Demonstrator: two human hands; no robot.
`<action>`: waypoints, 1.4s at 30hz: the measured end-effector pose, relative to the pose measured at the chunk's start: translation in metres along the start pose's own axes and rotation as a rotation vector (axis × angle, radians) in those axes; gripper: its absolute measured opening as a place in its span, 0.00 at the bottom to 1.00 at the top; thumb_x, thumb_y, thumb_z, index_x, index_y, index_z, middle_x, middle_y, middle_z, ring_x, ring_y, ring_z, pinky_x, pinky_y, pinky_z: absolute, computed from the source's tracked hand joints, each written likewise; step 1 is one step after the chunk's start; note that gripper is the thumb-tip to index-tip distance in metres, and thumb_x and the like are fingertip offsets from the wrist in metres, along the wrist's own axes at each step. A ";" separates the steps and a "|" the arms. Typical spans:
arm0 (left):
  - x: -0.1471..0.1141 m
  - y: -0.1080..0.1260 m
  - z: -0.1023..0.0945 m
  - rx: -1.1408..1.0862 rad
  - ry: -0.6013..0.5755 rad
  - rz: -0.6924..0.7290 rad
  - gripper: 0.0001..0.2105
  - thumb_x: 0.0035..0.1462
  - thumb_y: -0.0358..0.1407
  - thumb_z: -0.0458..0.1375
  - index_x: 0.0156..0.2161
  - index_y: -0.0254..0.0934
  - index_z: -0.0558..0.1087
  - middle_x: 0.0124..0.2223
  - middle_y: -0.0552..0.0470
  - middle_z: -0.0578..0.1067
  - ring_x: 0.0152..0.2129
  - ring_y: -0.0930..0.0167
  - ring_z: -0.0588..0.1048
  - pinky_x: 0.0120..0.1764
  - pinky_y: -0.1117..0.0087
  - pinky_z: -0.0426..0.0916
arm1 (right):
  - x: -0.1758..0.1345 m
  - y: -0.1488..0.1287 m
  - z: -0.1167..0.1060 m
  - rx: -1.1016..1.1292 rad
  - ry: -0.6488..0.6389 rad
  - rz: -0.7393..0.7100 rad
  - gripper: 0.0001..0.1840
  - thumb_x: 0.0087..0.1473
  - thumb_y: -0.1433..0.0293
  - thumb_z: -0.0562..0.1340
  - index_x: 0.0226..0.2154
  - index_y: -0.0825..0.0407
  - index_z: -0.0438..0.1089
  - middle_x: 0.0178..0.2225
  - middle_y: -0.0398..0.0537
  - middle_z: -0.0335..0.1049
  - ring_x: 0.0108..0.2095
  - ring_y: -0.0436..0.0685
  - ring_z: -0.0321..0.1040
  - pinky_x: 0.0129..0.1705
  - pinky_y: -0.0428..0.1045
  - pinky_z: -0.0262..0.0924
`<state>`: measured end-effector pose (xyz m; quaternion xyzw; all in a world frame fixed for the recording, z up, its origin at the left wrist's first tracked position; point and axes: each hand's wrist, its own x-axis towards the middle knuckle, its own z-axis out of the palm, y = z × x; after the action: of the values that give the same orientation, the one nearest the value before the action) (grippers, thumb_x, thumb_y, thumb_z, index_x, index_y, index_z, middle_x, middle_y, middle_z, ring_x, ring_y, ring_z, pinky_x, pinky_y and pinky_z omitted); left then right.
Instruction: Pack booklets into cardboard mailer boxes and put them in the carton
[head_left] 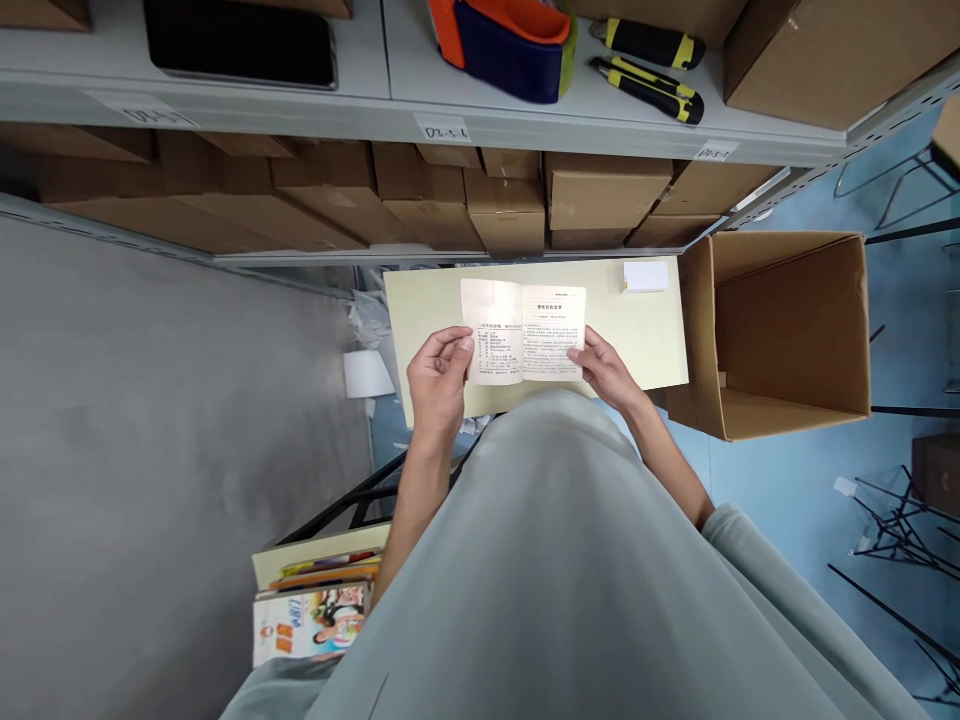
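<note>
Apparently midway: booklet (523,333) open mid-frame, left hand (439,380) and right hand (609,374) gripping its edges, not yet set down.

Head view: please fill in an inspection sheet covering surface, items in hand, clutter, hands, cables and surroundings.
Surface: pale yellow tabletop, a small white box near its far right corner.
Items in hand: booklet, open, printed text on both pages; whether it touches the tabletop cannot be told.
Clutter: on the shelf above, a black phone-like device, an orange-and-blue item and two yellow-and-black cutters; books at lower left.
Hands: left hand grips the booklet's left edge, right hand its right.
Cables: nothing seen.
Surroundings: grey wall left, open cardboard box right, blue floor.
</note>
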<state>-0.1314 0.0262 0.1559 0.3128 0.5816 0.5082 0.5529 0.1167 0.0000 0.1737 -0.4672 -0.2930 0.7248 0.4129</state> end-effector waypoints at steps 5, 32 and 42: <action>0.001 -0.001 -0.003 0.013 -0.008 0.007 0.20 0.51 0.51 0.78 0.38 0.41 0.81 0.29 0.55 0.76 0.22 0.75 0.68 0.24 0.74 0.60 | -0.001 0.000 0.002 -0.029 0.019 0.016 0.34 0.56 0.48 0.75 0.61 0.40 0.74 0.61 0.46 0.80 0.69 0.67 0.69 0.68 0.63 0.71; 0.009 -0.002 -0.008 -0.006 -0.053 0.001 0.22 0.48 0.54 0.80 0.38 0.40 0.83 0.28 0.55 0.76 0.22 0.75 0.70 0.25 0.75 0.63 | 0.006 0.007 0.003 0.002 0.005 0.003 0.32 0.57 0.49 0.75 0.60 0.42 0.74 0.61 0.46 0.80 0.69 0.66 0.70 0.68 0.62 0.72; 0.012 -0.006 -0.009 -0.003 -0.057 0.012 0.23 0.47 0.55 0.80 0.38 0.39 0.83 0.28 0.55 0.76 0.21 0.77 0.69 0.24 0.76 0.63 | 0.009 0.007 0.002 -0.017 -0.020 0.004 0.32 0.59 0.50 0.74 0.61 0.41 0.74 0.60 0.46 0.81 0.67 0.66 0.71 0.67 0.61 0.72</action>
<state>-0.1409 0.0335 0.1449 0.3299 0.5631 0.5031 0.5666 0.1105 0.0047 0.1646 -0.4642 -0.3022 0.7277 0.4044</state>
